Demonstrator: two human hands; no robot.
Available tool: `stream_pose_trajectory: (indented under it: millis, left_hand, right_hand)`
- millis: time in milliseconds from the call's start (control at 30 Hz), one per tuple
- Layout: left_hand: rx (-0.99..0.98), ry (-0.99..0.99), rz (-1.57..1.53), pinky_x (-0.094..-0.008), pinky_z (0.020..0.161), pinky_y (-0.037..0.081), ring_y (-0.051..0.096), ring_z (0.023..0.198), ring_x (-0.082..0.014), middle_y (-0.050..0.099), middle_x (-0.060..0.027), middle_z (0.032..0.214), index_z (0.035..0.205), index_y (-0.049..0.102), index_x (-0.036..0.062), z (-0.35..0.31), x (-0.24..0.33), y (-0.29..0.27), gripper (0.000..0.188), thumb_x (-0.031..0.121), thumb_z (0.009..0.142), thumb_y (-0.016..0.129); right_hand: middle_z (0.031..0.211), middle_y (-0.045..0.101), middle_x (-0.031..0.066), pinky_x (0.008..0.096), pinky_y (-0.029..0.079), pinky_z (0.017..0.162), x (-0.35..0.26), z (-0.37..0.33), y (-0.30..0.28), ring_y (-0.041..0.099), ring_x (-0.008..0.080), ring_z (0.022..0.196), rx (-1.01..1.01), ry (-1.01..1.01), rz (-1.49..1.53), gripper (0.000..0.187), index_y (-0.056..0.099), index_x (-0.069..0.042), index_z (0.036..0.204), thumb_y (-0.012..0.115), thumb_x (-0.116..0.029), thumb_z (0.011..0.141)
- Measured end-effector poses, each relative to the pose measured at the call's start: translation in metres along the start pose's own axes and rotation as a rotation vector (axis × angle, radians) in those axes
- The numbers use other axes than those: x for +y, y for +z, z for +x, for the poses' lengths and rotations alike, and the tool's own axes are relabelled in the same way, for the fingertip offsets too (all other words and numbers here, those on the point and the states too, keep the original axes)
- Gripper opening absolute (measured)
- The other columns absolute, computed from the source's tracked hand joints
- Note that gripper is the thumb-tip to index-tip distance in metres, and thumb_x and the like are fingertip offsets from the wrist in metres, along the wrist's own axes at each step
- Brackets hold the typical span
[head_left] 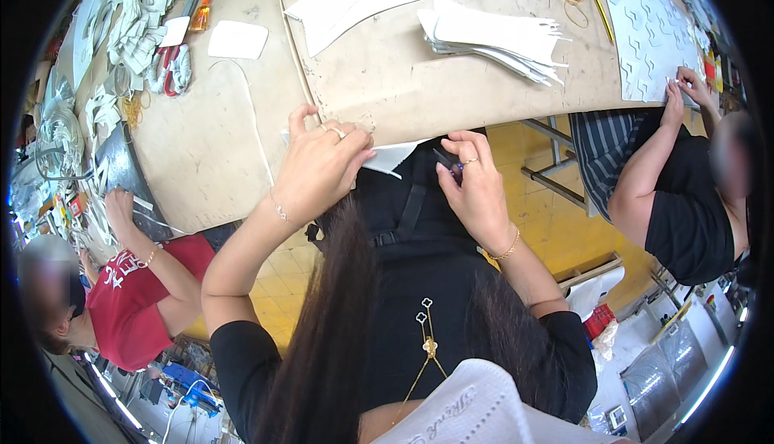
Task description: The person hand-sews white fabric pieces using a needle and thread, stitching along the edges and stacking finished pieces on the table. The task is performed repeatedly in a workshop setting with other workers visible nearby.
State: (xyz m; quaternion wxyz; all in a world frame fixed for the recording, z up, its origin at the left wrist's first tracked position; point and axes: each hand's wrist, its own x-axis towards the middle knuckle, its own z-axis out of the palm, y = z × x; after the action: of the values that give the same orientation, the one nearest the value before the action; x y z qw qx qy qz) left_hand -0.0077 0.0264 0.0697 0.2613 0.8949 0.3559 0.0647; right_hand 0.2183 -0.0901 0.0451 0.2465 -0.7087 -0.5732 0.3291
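My left hand (317, 168) is at the table's near edge, its fingers closed on a white flat piece (393, 157) of sheet material. One pointed corner of that piece sticks out to the right, past my fingertips; the rest is mostly under my hand. Just right of it, my right hand (476, 190) is closed around a small pair of snips (443, 159). Their dark tip points up and left toward the white piece, without visibly touching it. My fingers hide most of the snips' handle.
On the brown-covered table (218, 122) lie a stack of white cut pieces (496, 37), two long white pieces (355, 1), a small white piece (238, 39) and red-handled scissors (169, 72). Co-workers sit at left and right, the right one's hands (685, 89) beside a patterned sheet (649, 29).
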Motion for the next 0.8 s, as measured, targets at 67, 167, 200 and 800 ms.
stream_pose_trajectory:
  millis: [67, 167, 200, 800]
  left_hand:
    - [-0.046, -0.041, -0.03, -0.0478, 0.101, 0.03, 0.064, 0.082, -0.0199, 0.064, -0.0012, 0.079, 0.088, 0.065, 0.0116, -0.007, 0.006, -0.006, 0.009, 0.018, 0.09, 0.071]
    - [-0.06, -0.066, -0.052, -0.0459, 0.098, 0.031, 0.064, 0.082, -0.02, 0.065, -0.0011, 0.078, 0.088, 0.066, 0.0114, -0.016, 0.012, -0.011, 0.009, 0.017, 0.09, 0.071]
    - [-0.051, -0.065, -0.062, -0.0454, 0.097, 0.031, 0.064, 0.082, -0.0199, 0.065, -0.0009, 0.079, 0.087, 0.066, 0.0114, -0.018, 0.013, -0.012, 0.008, 0.017, 0.09, 0.072]
    - [0.245, 0.0, -0.425, -0.0412, 0.09, 0.04, 0.067, 0.081, -0.0265, 0.071, -0.008, 0.084, 0.097, 0.069, 0.0087, 0.113, 0.037, -0.021, 0.016, 0.023, 0.091, 0.072]
  right_hand:
    - [0.127, 0.056, 0.012, 0.0388, 0.058, 0.072, -0.005, 0.003, 0.003, 0.069, 0.0297, 0.085, -0.056, 0.01, 0.009, 0.033, 0.059, -0.001, 0.116, 0.071, -0.001, 0.085]
    - [0.126, 0.057, 0.0134, 0.0417, 0.058, 0.073, -0.01, 0.009, 0.008, 0.07, 0.0324, 0.084, -0.039, -0.049, 0.023, 0.032, 0.06, 0.001, 0.113, 0.071, -0.001, 0.084]
    - [0.123, 0.059, 0.0138, 0.0417, 0.058, 0.073, -0.011, 0.01, 0.009, 0.07, 0.0326, 0.084, -0.027, -0.071, 0.035, 0.031, 0.06, 0.001, 0.113, 0.071, -0.001, 0.084]
    - [0.106, 0.071, 0.0135, 0.0203, 0.056, 0.059, 0.009, 0.009, -0.078, 0.073, 0.0194, 0.099, -0.005, 0.234, 0.766, 0.03, 0.055, 0.002, 0.122, 0.066, 0.001, 0.093]
